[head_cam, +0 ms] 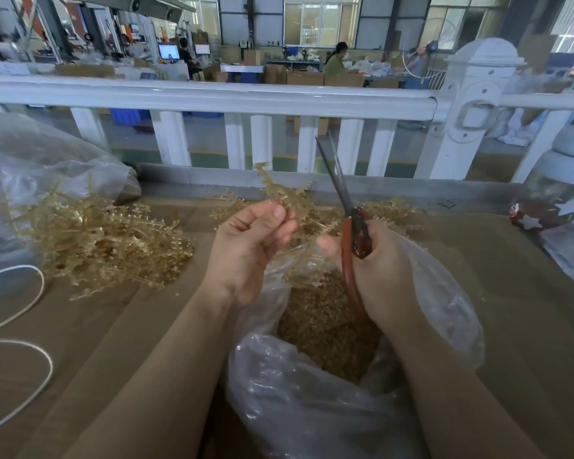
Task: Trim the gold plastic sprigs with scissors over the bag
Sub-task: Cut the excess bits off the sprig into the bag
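The left hand (251,246) pinches a gold sprig (287,193) between thumb and curled fingers, holding it up over the open mouth of the clear bag (312,409), which already holds a deep bed of gold trimmings (325,323). The right hand (383,273) is wrapped round the red handles of the scissors (347,207), whose blades point up and away, parted only a little at the tips and standing just right of the sprig, not yet biting on it. A heap of more sprigs (106,240) lies on the brown table (113,342) to the left, spilling from a second clear bag (30,167), and a few more lie behind the hands. To do this cut well, the person would likely do best to keep the sprig directly above the bag's opening so offcuts drop inside and not on the table, and to turn the stem with the left fingers until the piece to be removed faces the blades. The blades probably need opening wider before they are brought across the stem, and the cut is better made near the pivot, where thin springy plastic is less apt to slip. The left fingertips sit close to the cutting line, so they should stay below it. The bag's rim sags beside the right wrist, and a snip taken too low could catch the film
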